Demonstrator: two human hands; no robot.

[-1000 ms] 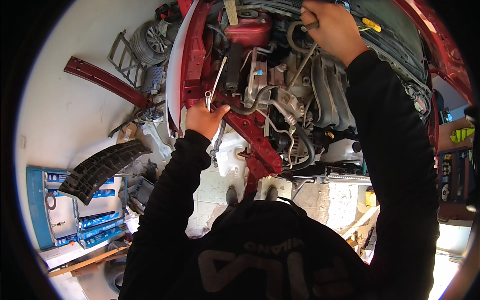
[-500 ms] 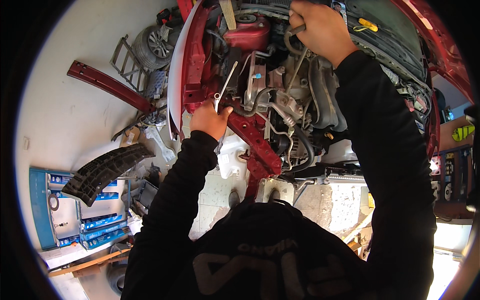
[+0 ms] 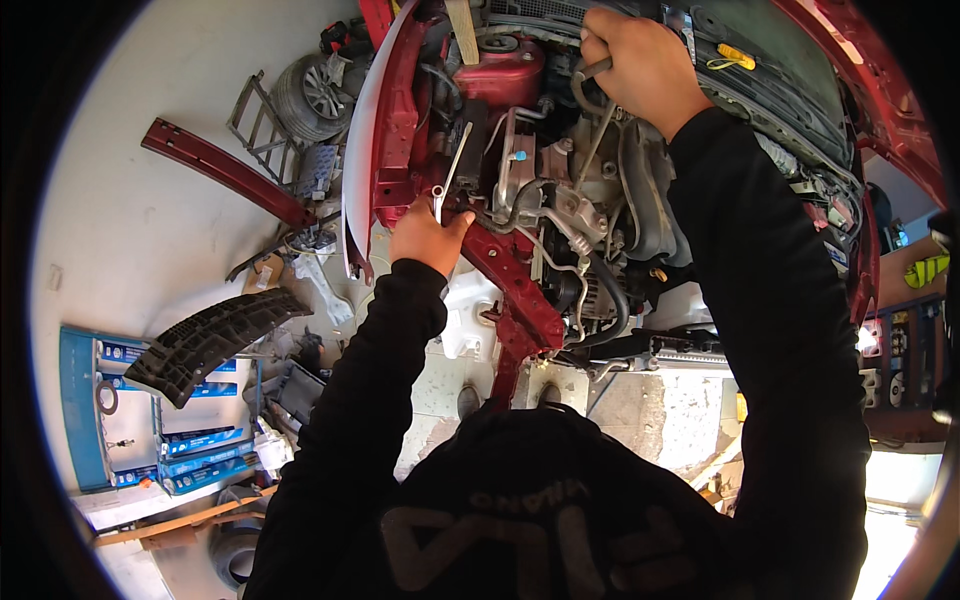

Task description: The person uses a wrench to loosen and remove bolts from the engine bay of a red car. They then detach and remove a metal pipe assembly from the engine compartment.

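My left hand is closed at the front corner of the red car body, next to the red crossbar. From its grip rises a silver wrench, ring end up; a slim metal shaft slants up beyond that ring, and I cannot tell if it is the same tool. Over the far side of the engine my right hand makes a fist. The end of a dark bent hose meets its fingers. Whatever lies inside that fist is hidden.
A wooden stick stands at the far edge of the bay. On the windscreen side lies a yellow-handled tool. Leftward are a wheel, a red beam, a black plastic bumper piece and a blue shelf with boxes.
The whole view has shifted slightly. Both hands keep their places on the car, and their grips look the same.
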